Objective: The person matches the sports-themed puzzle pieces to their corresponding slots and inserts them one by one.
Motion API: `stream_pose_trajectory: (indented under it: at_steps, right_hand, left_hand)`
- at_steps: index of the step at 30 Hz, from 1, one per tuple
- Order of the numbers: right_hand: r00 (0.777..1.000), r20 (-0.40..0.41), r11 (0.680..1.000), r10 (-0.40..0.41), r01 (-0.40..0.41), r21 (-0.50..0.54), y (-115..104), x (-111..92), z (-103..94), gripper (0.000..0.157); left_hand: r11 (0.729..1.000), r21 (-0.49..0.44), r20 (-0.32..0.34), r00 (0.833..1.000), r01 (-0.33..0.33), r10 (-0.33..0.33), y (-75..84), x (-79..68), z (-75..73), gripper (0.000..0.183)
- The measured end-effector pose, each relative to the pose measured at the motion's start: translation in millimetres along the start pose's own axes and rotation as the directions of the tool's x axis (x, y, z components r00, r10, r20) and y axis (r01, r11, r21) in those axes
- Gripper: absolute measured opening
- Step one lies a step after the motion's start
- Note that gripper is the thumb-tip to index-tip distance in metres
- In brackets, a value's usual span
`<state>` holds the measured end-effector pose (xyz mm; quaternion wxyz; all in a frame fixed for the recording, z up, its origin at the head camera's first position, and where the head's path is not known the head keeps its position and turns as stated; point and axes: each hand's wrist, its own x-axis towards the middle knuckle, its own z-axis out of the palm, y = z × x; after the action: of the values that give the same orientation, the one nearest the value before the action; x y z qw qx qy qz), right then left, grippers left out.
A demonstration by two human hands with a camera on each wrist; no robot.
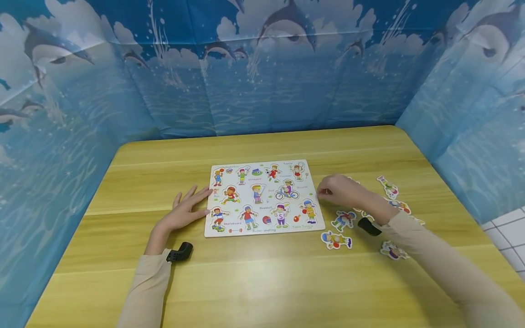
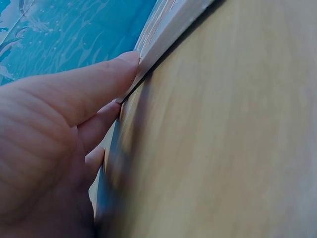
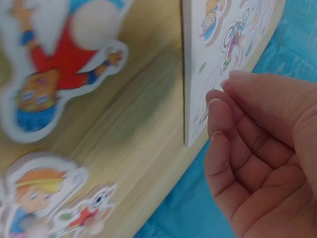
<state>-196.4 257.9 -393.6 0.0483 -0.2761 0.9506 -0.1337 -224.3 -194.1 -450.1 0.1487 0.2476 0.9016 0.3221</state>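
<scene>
A white sports picture puzzle board (image 1: 264, 218) lies flat on the table, printed with children playing sports. My left hand (image 1: 184, 212) is at its left edge, fingers fairly straight. In the left wrist view the thumb (image 2: 99, 84) touches the board's side. My right hand (image 1: 340, 190) is just beyond the board's right edge. Its fingers (image 3: 220, 163) are curled, with thumb and index tips close together and no piece visible between them. Near it lie loose puzzle pieces, among them a skater piece (image 1: 343, 221) and a table tennis piece (image 1: 336, 240).
Several more pieces lie right of the right forearm, including a green-and-white figure (image 1: 388, 187) and a bicycle piece (image 1: 393, 250). Black wrist cameras (image 1: 180, 253) sit on both wrists. A blue dolphin-print curtain (image 1: 262, 91) hangs behind the wooden table (image 1: 246, 282).
</scene>
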Motion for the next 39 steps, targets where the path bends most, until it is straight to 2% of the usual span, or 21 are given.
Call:
stream_pose_trajectory:
  at_steps: [3, 10, 16, 23, 27, 33, 39]
  right_hand:
    - [1.0, -0.004, 1.0, 0.01, -0.01, -0.014, 2, -8, -1.0, 0.014]
    - [0.999, -0.032, 1.0, -0.012, 0.012, -0.019, 4, -21, -1.5, 0.007]
    - [0.998, -0.055, 1.0, -0.012, 0.011, -0.026, 8, -35, 1.6, 0.008]
    - [0.999, -0.032, 1.0, -0.007, 0.008, 0.016, 7, -48, 7.0, 0.007]
    - [0.998, -0.056, 0.999, 0.018, -0.016, 0.039, 5, -55, 7.9, 0.004]
    - [0.996, -0.082, 0.998, 0.031, -0.027, 0.048, 5, -58, 4.0, 0.004]
    - [0.998, -0.051, 0.997, 0.04, -0.037, 0.061, 3, -62, 7.6, 0.005]
  left_hand:
    - [1.0, 0.0, -0.004, 1.0, 0.001, -0.001, -0.5, 0.5, 0.3, 0.064]
    - [1.0, -0.001, 0.002, 1.0, 0.006, -0.006, -1.3, 1.2, -2.7, 0.064]
    - [1.0, 0.011, 0.005, 1.0, 0.004, -0.004, -3.2, 2.6, -7.1, 0.064]
    - [1.0, 0.008, 0.011, 1.0, 0.004, -0.004, -3.4, 0.6, -4.5, 0.064]
    - [1.0, 0.003, 0.01, 1.0, 0.0, 0.0, -4.7, 0.0, -0.4, 0.064]
    - [1.0, -0.001, 0.0, 1.0, 0.004, -0.004, -3.9, 1.2, 0.3, 0.064]
    - [1.0, 0.007, 0.005, 1.0, 0.002, -0.002, -2.1, 3.4, 0.6, 0.064]
